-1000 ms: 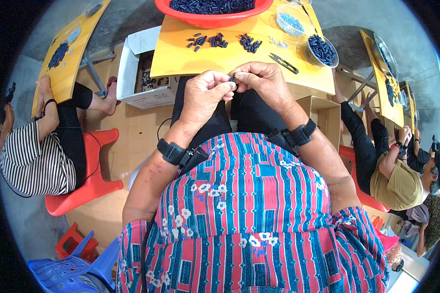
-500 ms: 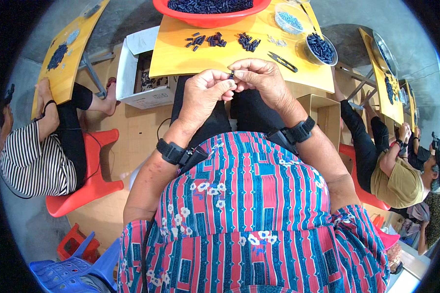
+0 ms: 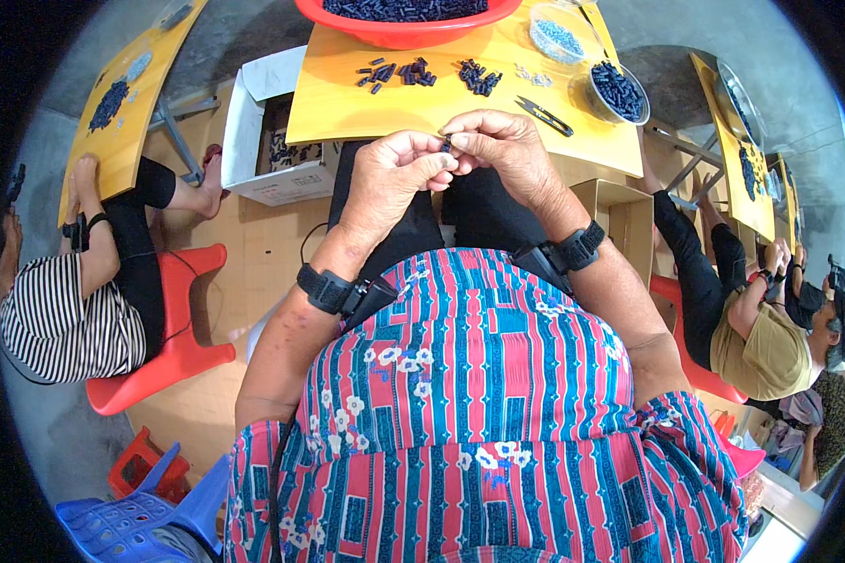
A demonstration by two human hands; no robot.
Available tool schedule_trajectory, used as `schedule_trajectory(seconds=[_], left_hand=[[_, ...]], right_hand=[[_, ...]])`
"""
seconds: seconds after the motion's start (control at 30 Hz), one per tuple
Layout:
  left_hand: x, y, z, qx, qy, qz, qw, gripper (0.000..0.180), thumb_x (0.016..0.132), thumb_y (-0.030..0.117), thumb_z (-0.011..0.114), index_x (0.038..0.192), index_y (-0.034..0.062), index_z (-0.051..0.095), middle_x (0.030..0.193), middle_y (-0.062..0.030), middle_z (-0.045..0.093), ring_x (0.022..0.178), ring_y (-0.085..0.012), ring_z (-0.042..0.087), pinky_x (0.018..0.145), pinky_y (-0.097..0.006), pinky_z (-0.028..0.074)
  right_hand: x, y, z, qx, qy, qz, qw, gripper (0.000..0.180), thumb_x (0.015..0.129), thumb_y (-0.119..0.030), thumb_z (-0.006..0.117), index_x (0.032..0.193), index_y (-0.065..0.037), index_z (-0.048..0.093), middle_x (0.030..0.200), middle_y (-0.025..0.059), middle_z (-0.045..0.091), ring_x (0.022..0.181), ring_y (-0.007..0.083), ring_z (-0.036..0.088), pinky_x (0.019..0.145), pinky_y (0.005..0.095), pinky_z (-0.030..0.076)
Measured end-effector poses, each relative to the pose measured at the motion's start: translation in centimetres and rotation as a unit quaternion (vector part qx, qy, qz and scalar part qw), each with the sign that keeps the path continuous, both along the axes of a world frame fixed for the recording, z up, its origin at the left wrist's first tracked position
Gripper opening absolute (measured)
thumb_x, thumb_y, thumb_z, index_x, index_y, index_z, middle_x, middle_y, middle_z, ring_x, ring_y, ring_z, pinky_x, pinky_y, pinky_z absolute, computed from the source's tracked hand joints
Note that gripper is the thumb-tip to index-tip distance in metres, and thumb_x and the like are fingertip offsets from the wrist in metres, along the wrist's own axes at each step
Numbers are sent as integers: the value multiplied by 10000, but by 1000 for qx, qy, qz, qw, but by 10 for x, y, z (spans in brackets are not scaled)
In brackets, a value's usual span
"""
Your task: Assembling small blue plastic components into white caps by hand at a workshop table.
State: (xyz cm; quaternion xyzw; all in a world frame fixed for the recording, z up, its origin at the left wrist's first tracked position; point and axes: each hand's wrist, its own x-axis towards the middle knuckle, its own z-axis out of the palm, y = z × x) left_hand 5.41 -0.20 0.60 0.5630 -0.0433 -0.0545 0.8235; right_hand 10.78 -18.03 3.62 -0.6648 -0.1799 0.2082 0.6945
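Note:
In front of my lap, at the table's near edge, my left hand [image 3: 385, 183] and my right hand [image 3: 509, 155] meet fingertip to fingertip. Both pinch one small dark cylindrical piece [image 3: 446, 145], mostly covered by the fingers. Beyond them on the yellow table [image 3: 338, 103] lie small piles of dark blue cylindrical pieces [image 3: 417, 73] and a few small clear pieces [image 3: 532, 73]. A pair of black thread snips [image 3: 545, 115] rests to the right of the piles. Next to it stands a clear cup [image 3: 614, 120] filled with dark blue pieces.
A red basin [image 3: 413, 38] full of dark pieces stands at the far edge, with a clear bowl [image 3: 537, 49] of light blue pieces to its right. Below the table are a white carton [image 3: 286, 188] and a brown box [image 3: 620, 202]. Other people sit at tables on both sides.
My hands keep their pinch on the small dark piece, with only a slight shift of the fingers. At the left, the other person's arm has moved a little.

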Motion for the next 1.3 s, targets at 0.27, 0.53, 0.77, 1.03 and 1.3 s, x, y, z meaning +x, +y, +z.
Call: schedule_trajectory(seconds=[0.27, 0.53, 0.77, 1.03, 1.3], left_hand=[[3, -1, -4, -3, 4, -8, 1000, 131, 910, 57, 588, 994, -41, 609, 865, -110, 674, 745, -128, 656, 667, -231, 552], [3, -1, -4, 23, -10, 24, 999, 103, 881, 47, 634, 946, -32, 624, 806, -72, 657, 716, -97, 634, 640, -214, 533], [3, -2, -6, 64, -28, 65, 995, 106, 852, 53, 676, 903, -34, 645, 726, -22, 620, 643, -54, 571, 596, -194, 486], [4, -1, -7, 86, -55, 54, 993, 103, 861, 66, 667, 922, -15, 652, 769, -24, 637, 658, -61, 579, 612, -201, 495], [2, -3, -10, 33, -24, 38, 998, 98, 863, 51, 656, 925, -26, 657, 782, -54, 665, 665, -77, 601, 617, -212, 512]], right_hand=[[-1, 0, 1, -44, -75, -3, 996, 157, 886, -109, 644, 992, -1, 683, 821, 37, 668, 682, 86, 615, 649, 215, 531], [-3, 2, 0, -17, -47, -3, 999, 184, 898, -120, 631, 1031, -3, 676, 815, 44, 664, 679, 100, 619, 644, 223, 527], [-1, 2, 0, -6, -20, -21, 1000, 209, 886, -132, 646, 1054, -11, 674, 830, 46, 661, 677, 106, 620, 645, 229, 521], [2, 3, 4, -95, -124, -20, 988, 168, 886, -119, 640, 1008, -17, 694, 833, 39, 672, 684, 92, 620, 648, 222, 523], [0, 5, -4, -60, -22, -36, 997, 152, 900, -120, 633, 958, 9, 687, 830, 53, 675, 711, 102, 632, 660, 227, 533]])
